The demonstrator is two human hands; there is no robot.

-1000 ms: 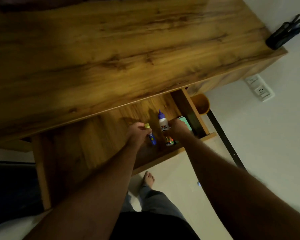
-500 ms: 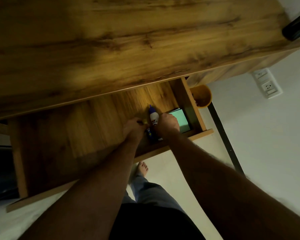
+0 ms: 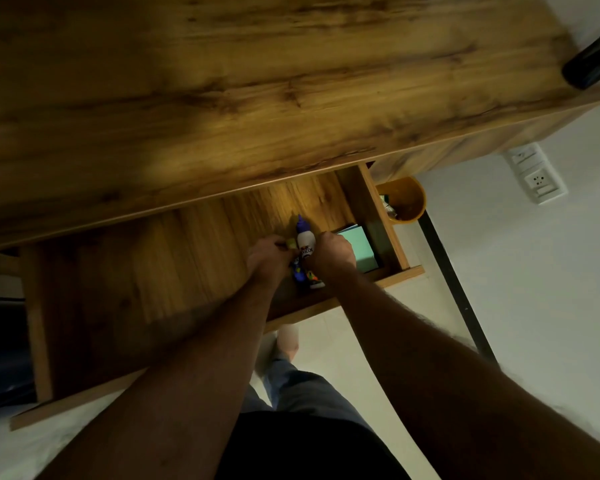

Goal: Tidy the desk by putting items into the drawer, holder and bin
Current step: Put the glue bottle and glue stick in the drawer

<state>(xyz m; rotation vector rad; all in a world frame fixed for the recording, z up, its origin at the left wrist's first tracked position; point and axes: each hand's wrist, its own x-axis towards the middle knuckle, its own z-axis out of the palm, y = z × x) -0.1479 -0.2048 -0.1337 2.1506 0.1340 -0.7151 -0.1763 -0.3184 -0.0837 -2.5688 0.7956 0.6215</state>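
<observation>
The wooden drawer (image 3: 125, 271) stands pulled out under the desk top (image 3: 257, 91). Both my hands are inside its right part. My right hand (image 3: 331, 256) grips a white glue bottle (image 3: 306, 242) with a blue nozzle. My left hand (image 3: 269, 259) holds a small blue glue stick (image 3: 297, 271) with a yellow-green cap, right beside the bottle. A pale green notepad (image 3: 359, 249) lies in the drawer's right corner. Most of the stick is hidden by my fingers.
An orange bin (image 3: 407, 199) sits on the floor just right of the drawer. A black pen holder (image 3: 591, 60) stands at the desk's far right corner. A wall socket (image 3: 536, 176) and a black desk leg (image 3: 454, 285) are at the right. My legs are below.
The two hands have drawn closer together, bringing the glue stick up against the bottle. The view has shifted, showing more of the green notepad and the drawer's left end.
</observation>
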